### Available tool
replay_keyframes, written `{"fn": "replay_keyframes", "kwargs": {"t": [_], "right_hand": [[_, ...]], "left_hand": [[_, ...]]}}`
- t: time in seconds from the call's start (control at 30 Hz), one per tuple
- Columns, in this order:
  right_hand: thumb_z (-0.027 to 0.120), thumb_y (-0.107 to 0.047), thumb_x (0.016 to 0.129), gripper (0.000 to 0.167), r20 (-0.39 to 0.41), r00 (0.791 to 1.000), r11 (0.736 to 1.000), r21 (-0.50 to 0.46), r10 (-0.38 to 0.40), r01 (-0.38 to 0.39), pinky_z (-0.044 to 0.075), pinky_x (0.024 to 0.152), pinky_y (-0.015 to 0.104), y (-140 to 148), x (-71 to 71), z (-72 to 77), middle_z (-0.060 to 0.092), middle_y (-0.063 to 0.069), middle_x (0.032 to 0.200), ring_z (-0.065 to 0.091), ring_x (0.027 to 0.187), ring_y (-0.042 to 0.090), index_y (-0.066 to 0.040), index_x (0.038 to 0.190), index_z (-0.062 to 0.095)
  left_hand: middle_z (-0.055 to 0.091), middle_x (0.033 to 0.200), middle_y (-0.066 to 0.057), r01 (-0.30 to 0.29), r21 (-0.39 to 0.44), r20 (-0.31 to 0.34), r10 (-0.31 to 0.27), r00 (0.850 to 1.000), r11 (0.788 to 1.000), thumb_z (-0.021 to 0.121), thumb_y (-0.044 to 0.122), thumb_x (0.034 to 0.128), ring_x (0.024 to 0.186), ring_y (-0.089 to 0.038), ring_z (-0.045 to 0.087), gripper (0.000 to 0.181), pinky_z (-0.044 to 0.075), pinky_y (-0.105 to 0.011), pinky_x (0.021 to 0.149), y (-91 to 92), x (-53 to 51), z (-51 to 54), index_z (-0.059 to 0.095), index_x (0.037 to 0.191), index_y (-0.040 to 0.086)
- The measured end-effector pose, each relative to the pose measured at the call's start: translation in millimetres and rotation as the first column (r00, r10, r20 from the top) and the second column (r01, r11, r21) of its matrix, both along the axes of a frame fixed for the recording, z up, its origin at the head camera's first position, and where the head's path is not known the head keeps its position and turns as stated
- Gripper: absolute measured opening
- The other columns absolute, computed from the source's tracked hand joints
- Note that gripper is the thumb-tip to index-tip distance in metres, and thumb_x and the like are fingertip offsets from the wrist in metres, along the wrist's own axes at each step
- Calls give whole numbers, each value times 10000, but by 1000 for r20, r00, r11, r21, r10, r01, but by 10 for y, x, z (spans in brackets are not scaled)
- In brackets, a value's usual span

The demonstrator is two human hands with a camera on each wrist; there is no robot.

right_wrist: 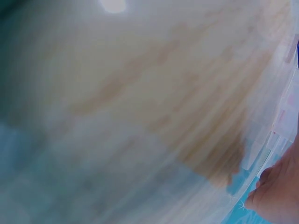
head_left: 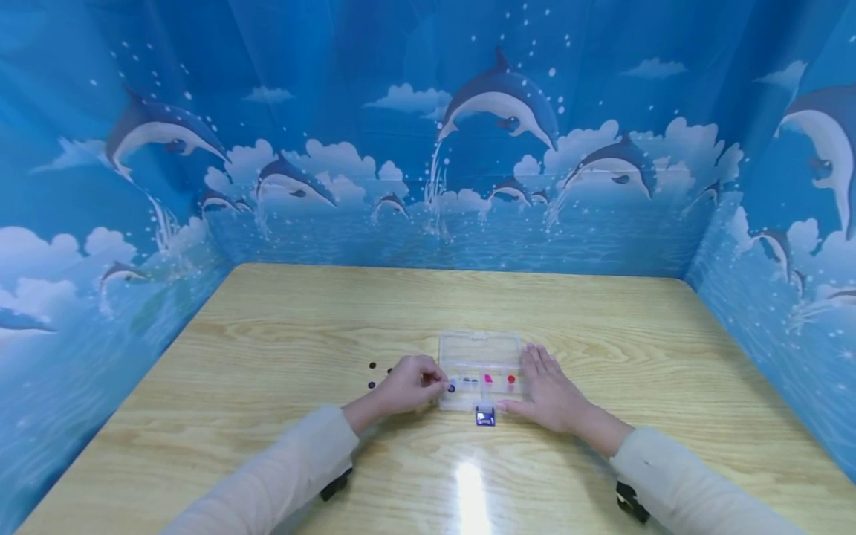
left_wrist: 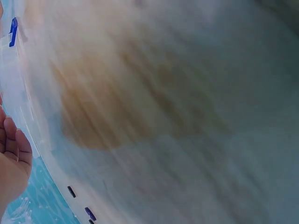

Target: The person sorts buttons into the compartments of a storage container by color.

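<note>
A clear plastic compartment box [head_left: 461, 401] lies on the table with its lid [head_left: 479, 345] raised at the back. My left hand [head_left: 409, 384] is at its left side, thumb and index finger pinching a small dark blue disc [head_left: 451, 388] over the left front compartment. Partly in the left wrist view, the left hand [left_wrist: 13, 163] has bent fingers. My right hand [head_left: 551, 394] steadies the box's right side, fingers straight and thumb along the front edge. In the right wrist view only part of that hand [right_wrist: 278, 191] shows. Inside the box are a pink piece [head_left: 488, 379] and a red piece [head_left: 511, 379].
Several small dark discs [head_left: 371, 385] lie on the table left of the box, partly behind the left hand. A blue clasp [head_left: 485, 416] sticks out at the box's front. Dolphin-print curtains [head_left: 428, 186] surround the wooden table [head_left: 301, 312] at the back and sides.
</note>
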State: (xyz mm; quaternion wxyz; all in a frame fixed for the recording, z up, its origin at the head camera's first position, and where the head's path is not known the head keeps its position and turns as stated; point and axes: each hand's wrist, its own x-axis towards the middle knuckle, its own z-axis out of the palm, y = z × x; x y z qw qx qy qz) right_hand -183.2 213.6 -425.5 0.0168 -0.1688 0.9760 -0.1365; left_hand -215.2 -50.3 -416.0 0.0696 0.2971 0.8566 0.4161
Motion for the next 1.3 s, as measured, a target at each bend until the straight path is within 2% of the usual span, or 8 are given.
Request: {"fn": "replay_keyframes", "kwargs": {"t": [0.7, 1.3], "right_hand": [[526, -611, 826, 1007, -10, 1000, 1000, -14, 4, -4, 156, 1126, 546, 0, -3, -4, 168, 343, 1467, 126, 1378, 476, 154, 1392, 194], [529, -610, 825, 1009, -13, 1000, 1000, -5, 5, -5, 165, 1122, 549, -3, 0, -1, 177, 348, 1462, 138, 1374, 480, 160, 1387, 200]], "left_hand": [[615, 743, -11, -17, -23, 15, 17, 1000, 1000, 682, 67, 796, 635, -47, 472, 51, 438, -147, 567, 43, -9, -42, 686, 837, 38], [657, 779, -57, -23, 33, -56, 24, 998, 999, 677, 65, 806, 656, -31, 489, 49, 454, -157, 597, -127, -36, -29, 689, 820, 20]]}}
